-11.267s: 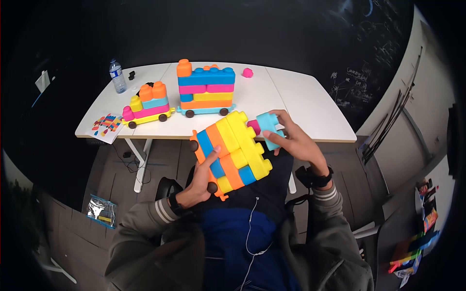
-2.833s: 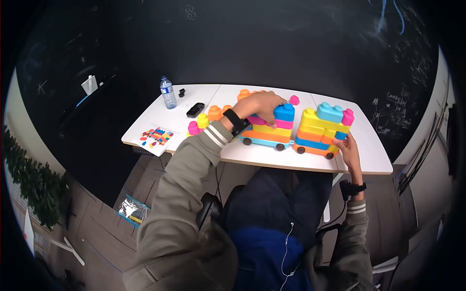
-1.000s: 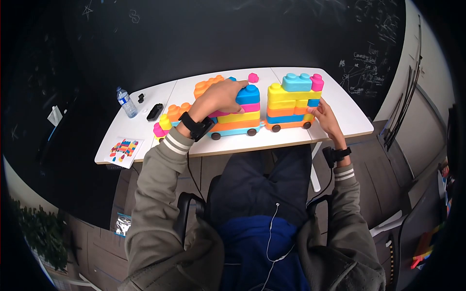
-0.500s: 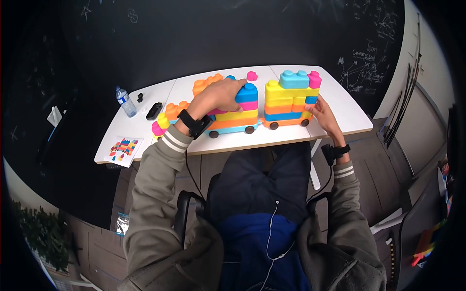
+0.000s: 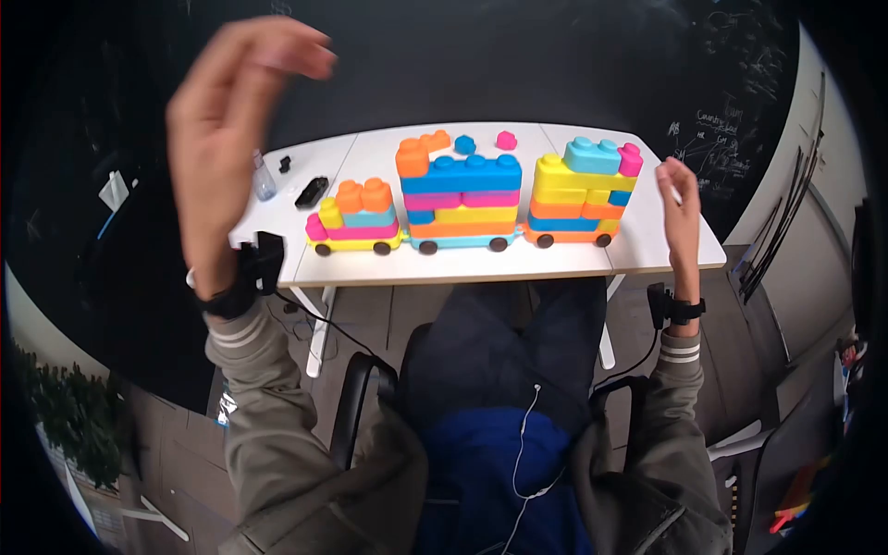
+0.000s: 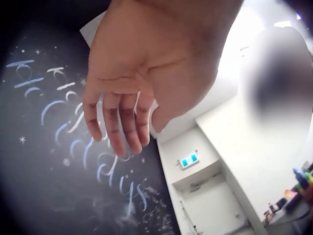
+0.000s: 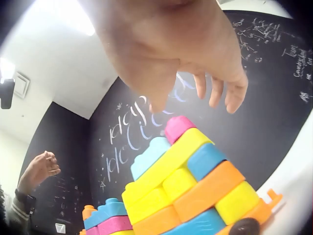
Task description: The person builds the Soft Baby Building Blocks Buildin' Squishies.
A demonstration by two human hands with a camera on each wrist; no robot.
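A three-car train of toy building blocks stands on the white table in the head view. The small front car (image 5: 356,219) has a yellow wheeled base, and the tall middle car (image 5: 462,199) a light blue one. At the right end is the orange-based car (image 5: 578,199), topped with turquoise and pink blocks. My left hand (image 5: 222,129) is raised high at the left, blurred, with relaxed fingers and nothing in them. To the right of the orange-based car, my right hand (image 5: 682,208) is off the blocks, its fingers loosely bent. The right wrist view shows that car (image 7: 181,186) below the hand.
Behind the train lie loose orange (image 5: 435,141), blue (image 5: 465,144) and pink (image 5: 505,140) blocks. A water bottle (image 5: 264,180), partly hidden by the left hand, and a black case (image 5: 312,192) are at the table's left. A chalkboard (image 5: 518,65) rises behind the table.
Earlier the orange-based car was in my left hand; now it stands behind the middle car. In the last half second both hands left the cars, the left rising leftward, the right moving right.
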